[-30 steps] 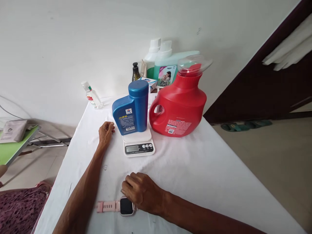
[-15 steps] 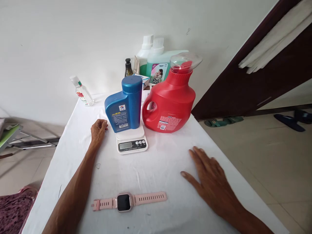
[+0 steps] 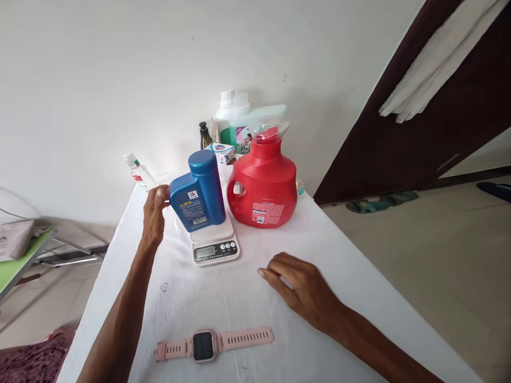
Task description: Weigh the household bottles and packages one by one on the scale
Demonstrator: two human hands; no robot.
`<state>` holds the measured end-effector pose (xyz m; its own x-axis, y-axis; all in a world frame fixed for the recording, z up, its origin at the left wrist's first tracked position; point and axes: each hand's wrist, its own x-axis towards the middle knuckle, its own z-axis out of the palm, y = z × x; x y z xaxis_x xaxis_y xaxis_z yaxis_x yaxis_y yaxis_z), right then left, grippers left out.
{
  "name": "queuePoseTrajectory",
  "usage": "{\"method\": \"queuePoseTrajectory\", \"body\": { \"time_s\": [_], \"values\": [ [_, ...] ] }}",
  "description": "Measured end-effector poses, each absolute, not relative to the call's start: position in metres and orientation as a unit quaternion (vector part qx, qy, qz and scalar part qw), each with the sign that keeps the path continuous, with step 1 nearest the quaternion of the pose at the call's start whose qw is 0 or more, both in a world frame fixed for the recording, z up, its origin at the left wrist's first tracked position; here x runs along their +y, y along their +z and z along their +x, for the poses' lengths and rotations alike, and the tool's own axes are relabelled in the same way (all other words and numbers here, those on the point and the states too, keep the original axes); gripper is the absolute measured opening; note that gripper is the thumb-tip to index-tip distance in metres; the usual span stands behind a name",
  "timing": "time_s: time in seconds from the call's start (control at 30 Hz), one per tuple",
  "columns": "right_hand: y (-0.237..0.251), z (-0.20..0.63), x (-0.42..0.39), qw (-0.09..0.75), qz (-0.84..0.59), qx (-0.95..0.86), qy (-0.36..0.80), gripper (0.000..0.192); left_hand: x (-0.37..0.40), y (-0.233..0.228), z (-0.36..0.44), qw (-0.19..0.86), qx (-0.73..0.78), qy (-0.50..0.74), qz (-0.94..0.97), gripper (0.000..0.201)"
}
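Note:
My left hand [image 3: 155, 214] is raised against the left side of a blue bottle [image 3: 198, 191], fingers curled on its handle edge. The bottle stands, leaning a little, on a small white kitchen scale [image 3: 214, 247]. My right hand [image 3: 300, 287] lies low over the white-clothed table [image 3: 359, 298], right of the scale, fingers loosely bent and holding nothing. A pink smartwatch [image 3: 204, 344] lies flat near the table's front edge, between my two arms.
A big red detergent jug [image 3: 263, 187] stands right of the scale. Behind it are pale green bottles [image 3: 238, 121], a dark small bottle [image 3: 205, 135] and a small box [image 3: 224, 151]. A clear small bottle [image 3: 137, 170] leans at the back left. A dark door [image 3: 399, 138] stands right.
My left hand rose from the cloth to the blue bottle's side. My right hand left the watch, swung right, then came back toward the middle with fingers bent. The view shifted.

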<state>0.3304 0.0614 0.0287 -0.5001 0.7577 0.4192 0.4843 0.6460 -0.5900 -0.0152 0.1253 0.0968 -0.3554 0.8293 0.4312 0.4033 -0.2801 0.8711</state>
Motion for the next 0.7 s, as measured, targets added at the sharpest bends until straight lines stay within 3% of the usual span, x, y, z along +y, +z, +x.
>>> {"method": "queuePoseTrajectory", "body": {
  "time_s": [0.13, 0.27, 0.37, 0.7],
  "values": [
    [0.017, 0.285, 0.061, 0.335, -0.299, -0.825, 0.344, 0.049, 0.127, 0.11, 0.004, 0.155, 0.564, 0.572, 0.575, 0.058],
    [-0.002, 0.274, 0.054, 0.319, -0.251, -0.825, 0.393, 0.052, 0.125, 0.113, 0.011, 0.191, 0.567, 0.563, 0.57, 0.054],
    [-0.008, 0.275, 0.052, 0.304, -0.257, -0.82, 0.412, 0.053, 0.126, 0.115, 0.011, 0.244, 0.579, 0.552, 0.548, 0.061],
    [-0.017, 0.27, 0.05, 0.267, -0.245, -0.89, 0.276, 0.048, 0.129, 0.111, 0.024, 0.306, 0.536, 0.623, 0.481, 0.059]
  ]
}}
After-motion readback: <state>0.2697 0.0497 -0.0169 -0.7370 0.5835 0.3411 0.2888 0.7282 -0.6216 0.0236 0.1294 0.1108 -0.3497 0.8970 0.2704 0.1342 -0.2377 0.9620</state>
